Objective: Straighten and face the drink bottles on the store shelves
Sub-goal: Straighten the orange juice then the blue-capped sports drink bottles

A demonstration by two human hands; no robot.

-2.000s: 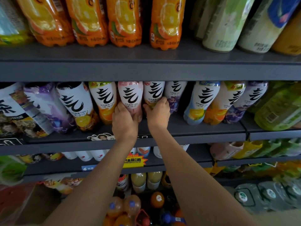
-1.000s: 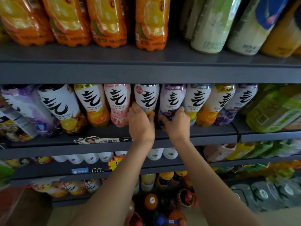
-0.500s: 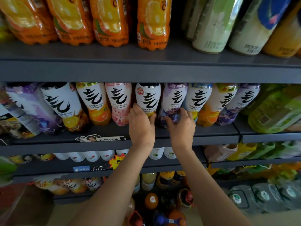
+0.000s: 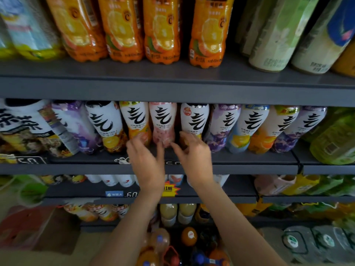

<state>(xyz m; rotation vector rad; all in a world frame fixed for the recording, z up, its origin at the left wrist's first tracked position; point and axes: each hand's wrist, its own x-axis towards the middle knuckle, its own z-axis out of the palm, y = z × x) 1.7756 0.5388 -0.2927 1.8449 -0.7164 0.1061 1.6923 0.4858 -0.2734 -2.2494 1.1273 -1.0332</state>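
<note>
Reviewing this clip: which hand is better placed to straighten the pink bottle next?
Probably the left hand: its fingers already reach the base of the pink bottle, while the right hand sits more toward the white-label bottle beside it.

Both hands [image 4: 169,158] flank the pink bottle [image 4: 163,123]; fingers loosely spread.

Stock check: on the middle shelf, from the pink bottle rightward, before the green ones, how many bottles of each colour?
Pink bottle: 1
White bottle with red sticker: 1
Purple bottles: 2
Blue bottle: 1
Orange bottle: 1
Total: 6
</note>
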